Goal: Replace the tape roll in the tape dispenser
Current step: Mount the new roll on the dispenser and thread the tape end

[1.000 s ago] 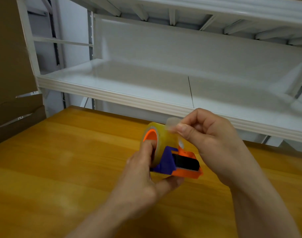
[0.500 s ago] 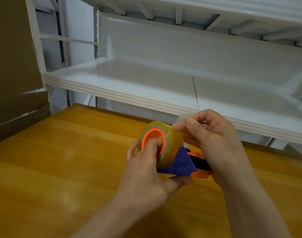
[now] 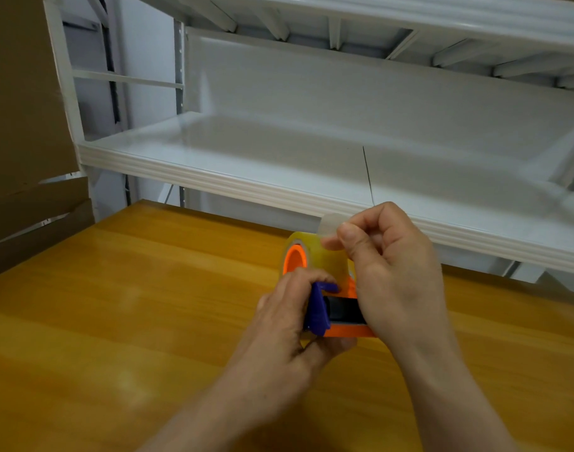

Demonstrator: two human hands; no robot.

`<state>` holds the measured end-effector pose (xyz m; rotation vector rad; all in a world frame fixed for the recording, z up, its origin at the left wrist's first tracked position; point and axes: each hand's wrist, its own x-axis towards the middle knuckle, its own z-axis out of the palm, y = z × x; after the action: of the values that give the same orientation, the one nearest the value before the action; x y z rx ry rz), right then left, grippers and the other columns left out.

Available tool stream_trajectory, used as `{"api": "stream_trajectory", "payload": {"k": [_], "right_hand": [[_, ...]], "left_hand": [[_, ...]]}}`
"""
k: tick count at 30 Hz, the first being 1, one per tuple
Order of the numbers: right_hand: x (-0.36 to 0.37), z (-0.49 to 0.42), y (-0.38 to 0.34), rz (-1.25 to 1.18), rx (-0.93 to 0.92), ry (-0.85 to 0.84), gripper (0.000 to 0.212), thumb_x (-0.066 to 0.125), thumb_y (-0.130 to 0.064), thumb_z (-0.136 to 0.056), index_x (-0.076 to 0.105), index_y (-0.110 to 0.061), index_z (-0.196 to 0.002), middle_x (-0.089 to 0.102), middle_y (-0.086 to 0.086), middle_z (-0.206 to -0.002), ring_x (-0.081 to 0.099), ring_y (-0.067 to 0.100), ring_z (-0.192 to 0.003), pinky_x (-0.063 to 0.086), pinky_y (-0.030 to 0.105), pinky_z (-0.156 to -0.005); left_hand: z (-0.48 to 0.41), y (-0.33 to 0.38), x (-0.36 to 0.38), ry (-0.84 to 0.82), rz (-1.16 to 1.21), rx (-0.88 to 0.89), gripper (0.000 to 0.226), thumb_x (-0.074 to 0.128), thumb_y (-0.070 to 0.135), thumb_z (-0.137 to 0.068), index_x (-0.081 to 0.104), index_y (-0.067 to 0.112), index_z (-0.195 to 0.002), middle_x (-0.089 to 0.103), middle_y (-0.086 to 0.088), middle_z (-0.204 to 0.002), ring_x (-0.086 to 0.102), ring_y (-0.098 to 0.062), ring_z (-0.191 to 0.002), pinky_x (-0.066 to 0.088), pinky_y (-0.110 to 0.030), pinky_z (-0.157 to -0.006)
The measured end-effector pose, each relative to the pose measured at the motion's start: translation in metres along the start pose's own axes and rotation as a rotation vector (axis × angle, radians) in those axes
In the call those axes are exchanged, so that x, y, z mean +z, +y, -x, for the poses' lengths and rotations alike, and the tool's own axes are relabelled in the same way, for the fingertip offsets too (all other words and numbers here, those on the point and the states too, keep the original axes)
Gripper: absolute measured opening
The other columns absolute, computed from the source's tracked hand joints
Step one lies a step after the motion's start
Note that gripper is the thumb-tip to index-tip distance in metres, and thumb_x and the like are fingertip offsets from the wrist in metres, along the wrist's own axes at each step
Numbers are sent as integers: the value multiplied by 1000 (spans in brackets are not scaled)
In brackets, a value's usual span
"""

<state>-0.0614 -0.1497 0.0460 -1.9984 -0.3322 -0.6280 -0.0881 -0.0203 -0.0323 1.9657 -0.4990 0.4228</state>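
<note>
From my remote seat I look down through the head camera at a person's two bare hands meeting over the far-centre part of a yellow wooden table [image 3: 116, 305]. The left hand [image 3: 279, 324] grips the tape dispenser [image 3: 318, 309]: its fingers are curled over the top of the blue side plate and the thumb tucks in underneath, so the tool is clamped from its left side. The dispenser's orange base [image 3: 344, 331] points toward the right hand, and a black roller [image 3: 342, 309] sits just above that base. I cannot tell whether the dispenser rests on the wood or is held just above it. The tape roll [image 3: 316, 254], clear and yellowish, is seated on the dispenser at its far end, standing on edge, with the orange core [image 3: 294, 261] facing left. The right hand [image 3: 396, 275] is just beside the roll on its right; thumb and forefinger pinch the tape end [image 3: 329, 225], a small translucent flap lifted just above the top of the roll, while the other fingers are folded into the palm. The heel of that hand hides the dispenser's right side. Behind the table runs a white metal shelf [image 3: 246, 184], and brown cardboard [image 3: 18, 125] stands at the left edge.
</note>
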Motion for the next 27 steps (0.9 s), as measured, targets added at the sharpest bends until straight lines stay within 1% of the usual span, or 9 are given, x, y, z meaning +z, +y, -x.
{"api": "stream_trajectory", "payload": {"k": [3, 7, 10, 12, 14, 17, 21, 24, 27], "right_hand": [[1, 1, 1, -7, 0, 1, 15, 58, -28, -101, 58, -31, -87, 75, -15, -82, 70, -3, -86, 56, 22, -76], [5, 2, 2, -19, -57, 54, 15, 58, -25, -101, 57, -30, -87, 75, -15, -80, 71, -2, -85, 54, 17, -71], [8, 5, -2, -28, -128, 97, 14, 57, -22, -101, 57, -27, -88, 74, -14, -79, 71, -1, -84, 51, 13, -68], [8, 6, -3, -30, -153, 117, 13, 57, -21, -101, 57, -26, -89, 74, -14, -80, 71, -1, -85, 51, 11, -69], [8, 5, -3, -39, -150, 118, 13, 57, -22, -101, 57, -27, -89, 74, -14, -80, 71, -1, -85, 51, 11, -70], [7, 4, -2, -63, -133, 119, 15, 58, -20, -101, 57, -28, -88, 75, -13, -80, 71, -1, -84, 51, 10, -71], [9, 5, -2, -48, -189, 158, 15, 58, -19, -102, 57, -27, -89, 74, -14, -80, 71, 0, -84, 51, 11, -69], [11, 7, -2, -42, -255, 214, 13, 58, -17, -103, 57, -24, -92, 73, -14, -82, 72, 3, -83, 53, 15, -66], [10, 9, -3, -44, -325, 277, 11, 57, -14, -103, 56, -19, -94, 72, -14, -82, 72, 5, -80, 54, 19, -62]], "left_hand": [[0, -1, 0, -5, -32, 1, 39, 62, 64, -82, 37, 55, -111, 50, 29, -103, 49, -5, -98, 41, -29, -80], [1, 3, -1, 8, -27, -17, 41, 67, 51, -86, 32, 57, -107, 47, 36, -103, 40, 10, -98, 34, -27, -82], [1, 0, -2, 22, 39, -58, 59, 75, 38, -83, 27, 55, -113, 50, 33, -101, 44, -10, -107, 42, -32, -86], [1, -1, -3, 37, 63, -34, 70, 75, 36, -80, 24, 54, -123, 53, 25, -105, 52, -27, -109, 51, -48, -90], [1, 1, -5, 26, 66, -11, 71, 75, 34, -79, 26, 55, -125, 55, 24, -107, 53, -30, -108, 51, -55, -90], [0, 3, -7, -18, 29, -10, 59, 78, 44, -75, 37, 59, -114, 50, 33, -110, 48, -19, -111, 49, -43, -92], [-1, 2, -6, 11, 7, 10, 48, 69, 65, -71, 42, 54, -108, 49, 30, -107, 46, -11, -109, 43, -32, -88], [-1, 1, -5, 45, -21, 41, 46, 65, 68, -72, 40, 51, -107, 47, 31, -104, 42, -3, -104, 37, -30, -85], [1, 2, -6, 57, 16, 24, 44, 65, 68, -72, 39, 50, -103, 48, 30, -99, 43, -5, -102, 34, -27, -80]]}}
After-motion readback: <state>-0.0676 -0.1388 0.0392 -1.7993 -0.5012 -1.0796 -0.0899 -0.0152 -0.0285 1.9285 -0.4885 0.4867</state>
